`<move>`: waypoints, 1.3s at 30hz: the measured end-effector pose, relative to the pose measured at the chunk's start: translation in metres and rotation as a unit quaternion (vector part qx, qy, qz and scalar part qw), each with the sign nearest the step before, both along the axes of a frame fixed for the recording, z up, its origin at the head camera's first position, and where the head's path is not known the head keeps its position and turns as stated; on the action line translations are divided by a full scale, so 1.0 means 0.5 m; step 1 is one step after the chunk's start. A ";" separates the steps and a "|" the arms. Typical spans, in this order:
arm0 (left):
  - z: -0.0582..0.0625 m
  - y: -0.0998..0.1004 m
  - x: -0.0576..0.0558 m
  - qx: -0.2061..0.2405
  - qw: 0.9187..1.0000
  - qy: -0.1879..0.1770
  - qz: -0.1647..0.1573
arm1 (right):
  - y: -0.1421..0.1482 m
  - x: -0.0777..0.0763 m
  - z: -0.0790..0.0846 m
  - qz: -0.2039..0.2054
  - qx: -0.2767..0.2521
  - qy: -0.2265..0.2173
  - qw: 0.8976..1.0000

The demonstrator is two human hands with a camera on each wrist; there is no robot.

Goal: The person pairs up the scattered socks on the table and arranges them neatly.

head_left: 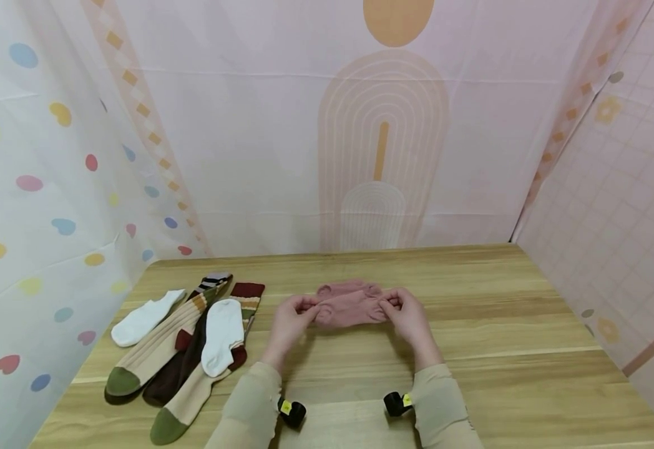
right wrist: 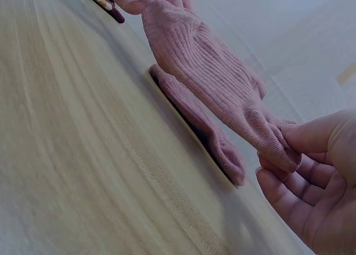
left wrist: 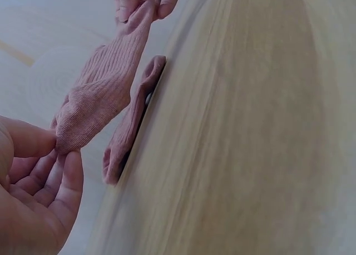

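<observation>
Between my two hands a pink ribbed sock (head_left: 351, 310) is stretched out sideways, lifted off the table. My left hand (head_left: 292, 324) pinches one end of it between thumb and fingers, and my right hand (head_left: 409, 318) pinches the other end. Both wrist views show this held sock (left wrist: 103, 94) hanging in the air. Behind and below it a second pink sock (right wrist: 192, 113) lies flat on the wooden table, apart from the held one. In the head view the held sock partly covers that second sock (head_left: 341, 287).
On the table's left lie several socks: a white ankle sock (head_left: 144, 321), another white one (head_left: 223, 333) resting on long patterned socks, and beige ones with green toes (head_left: 183, 408). The wooden table (head_left: 507, 349) meets a patterned cloth backdrop (head_left: 248, 156) at its rear edge.
</observation>
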State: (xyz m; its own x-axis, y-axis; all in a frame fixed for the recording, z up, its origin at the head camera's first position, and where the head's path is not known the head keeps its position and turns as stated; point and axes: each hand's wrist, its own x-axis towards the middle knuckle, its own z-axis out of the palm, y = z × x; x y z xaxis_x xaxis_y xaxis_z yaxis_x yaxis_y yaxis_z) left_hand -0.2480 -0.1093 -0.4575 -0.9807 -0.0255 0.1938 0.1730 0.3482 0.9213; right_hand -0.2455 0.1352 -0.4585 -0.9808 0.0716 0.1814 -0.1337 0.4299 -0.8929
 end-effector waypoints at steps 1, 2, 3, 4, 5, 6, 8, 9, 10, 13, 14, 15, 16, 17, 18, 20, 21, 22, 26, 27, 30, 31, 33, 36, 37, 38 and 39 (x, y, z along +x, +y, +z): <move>0.000 0.000 -0.002 0.003 1.000 -0.004 0.000 | -0.001 0.000 0.001 -0.002 0.006 0.001 1.000; -0.001 0.000 -0.005 0.006 1.000 -0.006 -0.001 | -0.002 0.000 0.001 -0.002 0.012 0.005 1.000; -0.002 -0.001 -0.008 0.009 1.000 -0.009 0.001 | -0.004 -0.001 0.002 -0.002 0.018 0.007 1.000; -0.002 -0.001 -0.011 0.011 1.000 -0.011 0.001 | -0.005 -0.003 0.002 -0.001 0.024 0.009 1.000; -0.003 -0.002 -0.014 0.015 1.000 -0.013 0.001 | -0.007 -0.004 0.003 0.000 0.032 0.011 0.999; -0.003 -0.003 -0.017 0.015 1.000 -0.014 0.003 | -0.008 -0.006 0.003 0.001 0.040 0.012 0.999; -0.004 -0.005 -0.022 0.018 1.000 -0.024 0.006 | -0.010 -0.009 0.004 0.007 0.048 0.014 0.999; -0.004 -0.006 -0.023 0.017 0.999 -0.030 0.006 | -0.010 -0.011 0.005 0.009 0.052 0.014 0.999; -0.003 -0.006 -0.026 0.016 0.999 -0.037 0.007 | -0.009 -0.013 0.006 0.010 0.054 0.016 0.998; 0.001 -0.007 -0.035 0.011 0.998 -0.055 0.011 | -0.005 -0.023 0.009 0.015 0.074 0.031 0.997; 0.003 -0.006 -0.038 0.008 0.998 -0.059 0.012 | -0.003 -0.026 0.010 0.017 0.081 0.036 0.996; 0.004 -0.006 -0.042 0.003 0.998 -0.061 0.014 | -0.001 -0.030 0.011 0.019 0.089 0.040 0.995; 0.006 -0.006 -0.045 -0.001 0.998 -0.063 0.016 | 0.000 -0.034 0.011 0.021 0.095 0.043 0.994; 0.008 -0.006 -0.049 -0.005 0.998 -0.062 0.016 | 0.002 -0.038 0.012 0.022 0.101 0.044 0.994; 0.010 -0.005 -0.052 -0.007 0.998 -0.063 0.016 | 0.003 -0.041 0.012 0.024 0.104 0.044 0.993; 0.014 -0.004 -0.059 -0.010 0.998 -0.063 0.017 | 0.005 -0.048 0.014 0.028 0.110 0.044 0.993; 0.016 -0.004 -0.062 -0.011 0.998 -0.063 0.017 | 0.006 -0.052 0.015 0.029 0.114 0.045 0.992; 0.018 -0.003 -0.066 -0.009 0.998 -0.064 0.017 | 0.006 -0.056 0.018 0.029 0.117 0.045 0.992; 0.029 0.001 -0.081 0.011 0.998 -0.056 0.015 | 0.005 -0.072 0.030 0.031 0.126 0.048 0.990; 0.032 0.002 -0.085 0.021 0.998 -0.058 0.014 | 0.005 -0.076 0.034 0.032 0.127 0.046 0.990; 0.042 0.004 -0.096 0.024 0.998 -0.057 0.017 | 0.002 -0.086 0.043 0.034 0.130 0.034 0.990; 0.044 0.005 -0.099 0.018 0.998 -0.057 0.019 | 0.001 -0.089 0.045 0.035 0.132 0.030 0.990; 0.046 0.005 -0.105 0.005 0.998 -0.063 0.024 | 0.000 -0.095 0.047 0.036 0.137 0.021 0.990; 0.044 0.007 -0.112 -0.019 0.997 -0.066 0.029 | -0.001 -0.103 0.043 0.034 0.139 0.016 0.990; 0.041 0.008 -0.114 -0.021 0.997 -0.068 0.030 | -0.002 -0.105 0.041 0.034 0.140 0.015 0.989; 0.039 0.008 -0.116 -0.026 0.997 -0.070 0.032 | -0.002 -0.107 0.039 0.033 0.143 0.014 0.989; 0.035 0.009 -0.119 -0.031 0.997 -0.069 0.033 | -0.003 -0.109 0.036 0.033 0.144 0.014 0.989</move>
